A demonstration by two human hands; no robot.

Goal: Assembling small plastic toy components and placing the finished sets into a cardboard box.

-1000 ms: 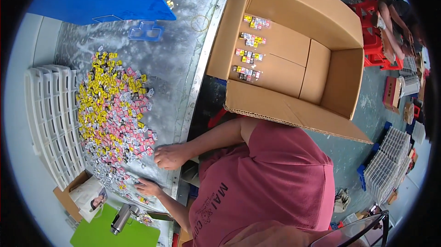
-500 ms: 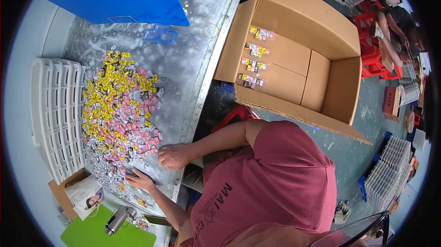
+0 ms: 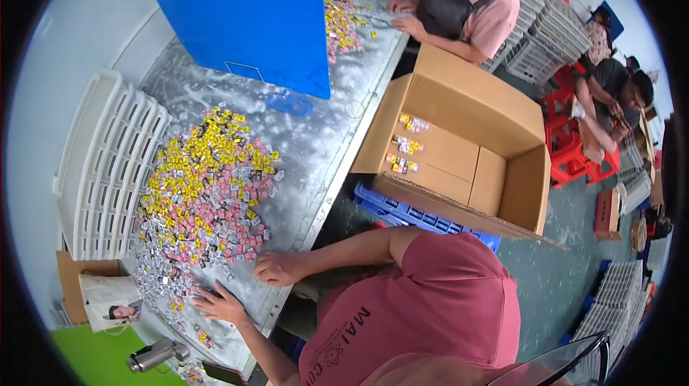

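Observation:
My left hand [image 3: 221, 305] lies palm down on the metal table, fingers spread, at the near edge of a big pile of small flat pieces [image 3: 208, 192]. Yellow, pink, white and black pieces are mixed in it. Beside the same pile, close to the table's edge, my right hand [image 3: 280, 268] rests with curled fingers. Whatever those fingers may hold is hidden. In an open cardboard carton [image 3: 445, 163] to the right lie small groups of similar pieces [image 3: 409, 143].
White slotted trays [image 3: 104, 171] are stacked left of the pile. A blue board [image 3: 244, 20] stands beyond it, near a clear blue plastic holder [image 3: 290, 105]. A steel flask [image 3: 152, 356] and white bag [image 3: 111, 300] are lower left. A co-worker [image 3: 470, 6] stands at the table's far end.
The whole view has shifted, showing more of the far end and the co-worker there. My left hand's fingers are spread wider. One group in the carton is no longer visible.

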